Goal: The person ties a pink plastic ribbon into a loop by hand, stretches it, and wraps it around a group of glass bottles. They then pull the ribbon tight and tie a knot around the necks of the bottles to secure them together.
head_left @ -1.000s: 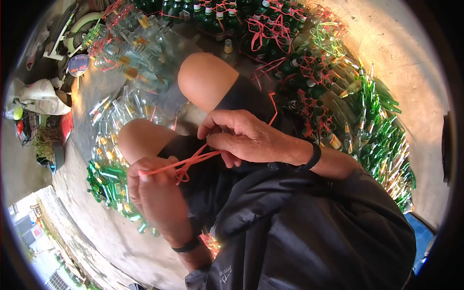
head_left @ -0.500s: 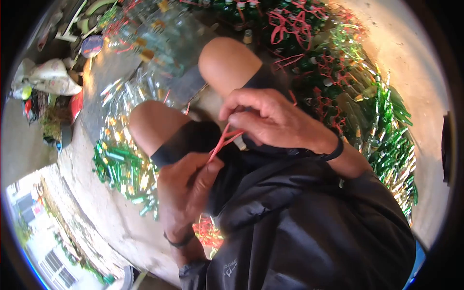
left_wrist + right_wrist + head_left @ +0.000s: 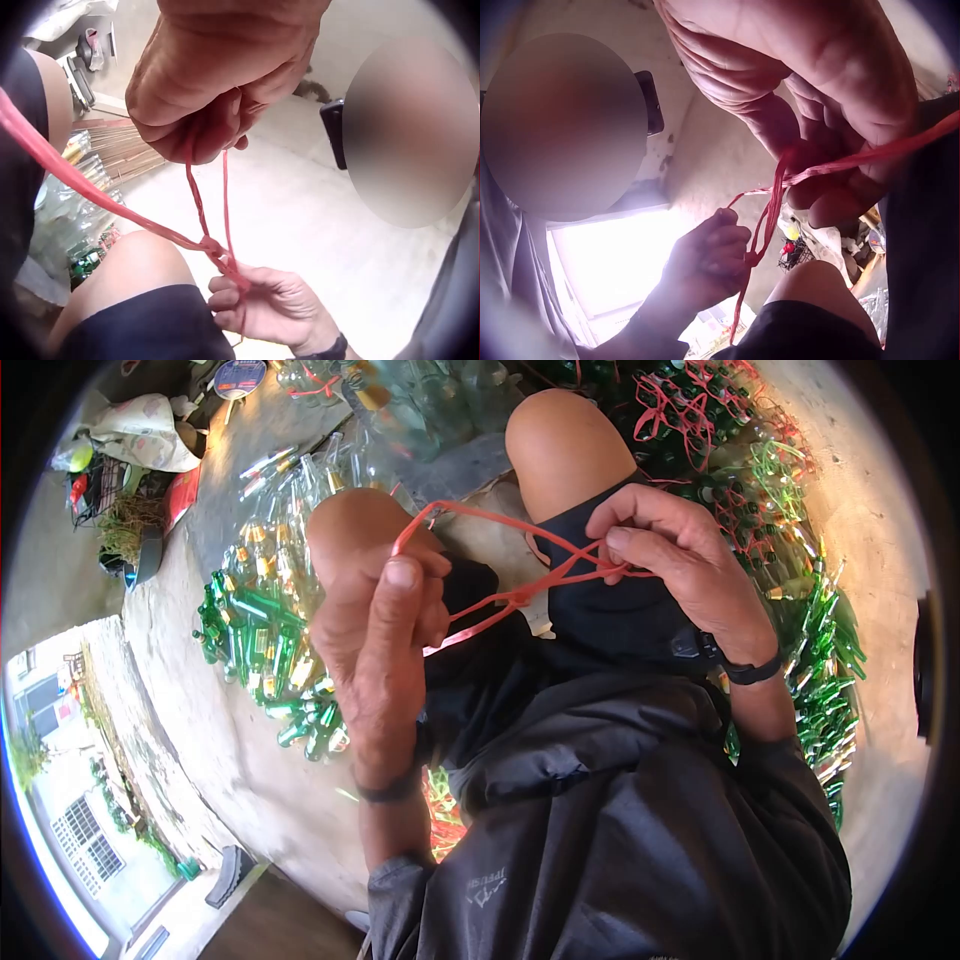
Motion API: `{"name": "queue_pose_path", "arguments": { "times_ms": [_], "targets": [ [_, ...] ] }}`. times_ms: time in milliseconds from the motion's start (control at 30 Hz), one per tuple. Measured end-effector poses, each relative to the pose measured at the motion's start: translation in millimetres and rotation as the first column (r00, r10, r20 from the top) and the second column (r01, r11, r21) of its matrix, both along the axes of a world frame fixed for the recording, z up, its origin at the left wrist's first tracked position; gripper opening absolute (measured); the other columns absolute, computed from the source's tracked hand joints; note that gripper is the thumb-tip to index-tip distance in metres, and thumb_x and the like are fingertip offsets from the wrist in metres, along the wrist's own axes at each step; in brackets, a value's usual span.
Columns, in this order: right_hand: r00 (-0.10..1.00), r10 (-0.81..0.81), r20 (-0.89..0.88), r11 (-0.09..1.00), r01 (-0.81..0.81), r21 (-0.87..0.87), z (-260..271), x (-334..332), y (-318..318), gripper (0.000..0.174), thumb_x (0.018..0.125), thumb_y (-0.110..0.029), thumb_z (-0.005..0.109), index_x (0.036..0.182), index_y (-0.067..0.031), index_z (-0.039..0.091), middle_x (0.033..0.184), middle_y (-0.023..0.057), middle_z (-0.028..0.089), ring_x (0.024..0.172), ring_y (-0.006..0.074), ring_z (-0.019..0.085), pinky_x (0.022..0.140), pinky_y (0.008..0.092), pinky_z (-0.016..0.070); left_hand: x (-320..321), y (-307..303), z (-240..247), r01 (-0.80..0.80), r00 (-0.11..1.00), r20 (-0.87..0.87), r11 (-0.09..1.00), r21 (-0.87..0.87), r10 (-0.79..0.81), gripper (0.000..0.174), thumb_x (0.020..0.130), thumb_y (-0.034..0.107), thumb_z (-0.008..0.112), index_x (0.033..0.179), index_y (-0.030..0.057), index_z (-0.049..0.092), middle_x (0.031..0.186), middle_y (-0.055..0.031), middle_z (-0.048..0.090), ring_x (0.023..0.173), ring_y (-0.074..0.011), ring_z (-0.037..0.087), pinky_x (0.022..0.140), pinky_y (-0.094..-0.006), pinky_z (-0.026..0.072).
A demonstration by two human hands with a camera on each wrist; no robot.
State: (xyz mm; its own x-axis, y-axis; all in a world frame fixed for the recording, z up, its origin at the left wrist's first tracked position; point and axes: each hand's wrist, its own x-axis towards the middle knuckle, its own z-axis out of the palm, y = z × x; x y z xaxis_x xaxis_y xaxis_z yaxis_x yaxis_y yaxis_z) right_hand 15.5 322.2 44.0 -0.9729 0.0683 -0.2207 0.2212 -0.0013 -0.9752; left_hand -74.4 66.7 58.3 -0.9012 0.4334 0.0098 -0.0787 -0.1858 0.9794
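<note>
Between both hands, in front of the person's knees, stretches a red plastic string with loops and a small knot. The left hand pinches one side of the loop between thumb and curled fingers. On the right, the other hand holds the crossed strands at its fingertips. From the left wrist, two strands of the string meet at a knot close to the right hand. In the right wrist view the strands cross at the right fingers, with the left hand beyond.
Green glass bottles lie piled left of the knees, and more green bottles line the right side. Clear bottles are heaped ahead. Red string netting covers bottles at upper right. A white sack lies far left.
The hands have moved apart after coming close together, pulling the red string into a wide open loop. Both hands are now higher in the head view, the right one farther right.
</note>
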Motion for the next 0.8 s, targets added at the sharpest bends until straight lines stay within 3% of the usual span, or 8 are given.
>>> {"name": "queue_pose_path", "arguments": {
  "times_ms": [33, 100, 167, 233, 500, 800],
  "targets": [
    [0.999, -0.028, 0.026, 0.995, 0.03, -0.09, 0, 1, -1, 0.015, 0.1, -0.012, 0.058, 0.108, -0.0001, 0.065, 0.089, 0.0019, 0.067, 0.082, 0.0079, 0.064, 0.078, 0.0249, 0.0535, 0, 1, -3, -0.008, 1.0, 0.0, 1.0, -0.002, 0.008, 0.026, 0.107, 0.021, 0.053, 0.1, -0.0004, 0.065, 0.066, 0.0019, 0.045, 0.057, -0.0066, 0.035, 0.053, -0.0259, 0.0334],
    [1.0, -0.013, 0.002, 0.996, 0.013, -0.089, -2, 1, 0, 0.016, 0.099, -0.011, 0.059, 0.108, 0.0, 0.064, 0.09, 0.0031, 0.067, 0.082, 0.0096, 0.065, 0.078, 0.0257, 0.0539, -3, 2, -9, -0.055, 0.992, 0.112, 0.998, 0.039, 0.05, 0.027, 0.105, 0.021, 0.059, 0.104, -0.0045, 0.066, 0.071, -0.0002, 0.051, 0.057, -0.0071, 0.041, 0.053, -0.024, 0.0351],
    [0.997, -0.009, -0.08, 0.999, 0.012, 0.043, -6, 3, 0, 0.017, 0.1, -0.012, 0.058, 0.109, 0.001, 0.064, 0.09, 0.0044, 0.066, 0.082, 0.0107, 0.065, 0.076, 0.0263, 0.0541, -6, 1, -13, -0.033, 0.994, 0.107, 0.997, 0.068, 0.026, 0.026, 0.105, 0.021, 0.059, 0.105, -0.0039, 0.066, 0.073, 0.0002, 0.051, 0.059, -0.0075, 0.042, 0.054, -0.024, 0.0359],
    [0.998, -0.006, -0.067, 0.999, 0.009, 0.037, -5, 3, 0, 0.017, 0.1, -0.012, 0.059, 0.108, 0.0013, 0.065, 0.09, 0.0041, 0.067, 0.08, 0.0093, 0.065, 0.075, 0.0252, 0.0545, -7, 3, -14, -0.032, 0.988, 0.151, 0.993, 0.116, 0.014, 0.025, 0.105, 0.021, 0.059, 0.106, -0.0027, 0.067, 0.073, 0.0003, 0.051, 0.061, -0.0071, 0.043, 0.056, -0.0233, 0.0359],
    [0.999, 0.022, -0.037, 0.998, -0.02, 0.055, -5, 0, -4, 0.018, 0.101, -0.012, 0.059, 0.111, 0.0011, 0.065, 0.093, 0.0046, 0.068, 0.078, 0.0085, 0.066, 0.069, 0.0242, 0.0541, -11, 10, -12, 0.063, 0.991, 0.108, 0.987, 0.146, -0.079, 0.025, 0.106, 0.022, 0.058, 0.108, -0.0001, 0.068, 0.073, 0.0026, 0.051, 0.062, -0.0052, 0.043, 0.057, -0.0222, 0.0323],
    [0.982, -0.008, -0.188, 0.945, 0.069, 0.321, -6, 3, -13, 0.024, 0.099, -0.006, 0.062, 0.122, 0.0002, 0.06, 0.108, 0.0077, 0.066, 0.078, 0.0093, 0.064, 0.069, 0.0241, 0.0535, -20, 20, -22, 0.051, 0.987, 0.133, 0.965, 0.257, -0.088, 0.025, 0.108, 0.021, 0.053, 0.106, -0.0008, 0.065, 0.072, 0.0014, 0.047, 0.057, -0.0068, 0.034, 0.057, -0.0256, 0.0338]
  ]
}}
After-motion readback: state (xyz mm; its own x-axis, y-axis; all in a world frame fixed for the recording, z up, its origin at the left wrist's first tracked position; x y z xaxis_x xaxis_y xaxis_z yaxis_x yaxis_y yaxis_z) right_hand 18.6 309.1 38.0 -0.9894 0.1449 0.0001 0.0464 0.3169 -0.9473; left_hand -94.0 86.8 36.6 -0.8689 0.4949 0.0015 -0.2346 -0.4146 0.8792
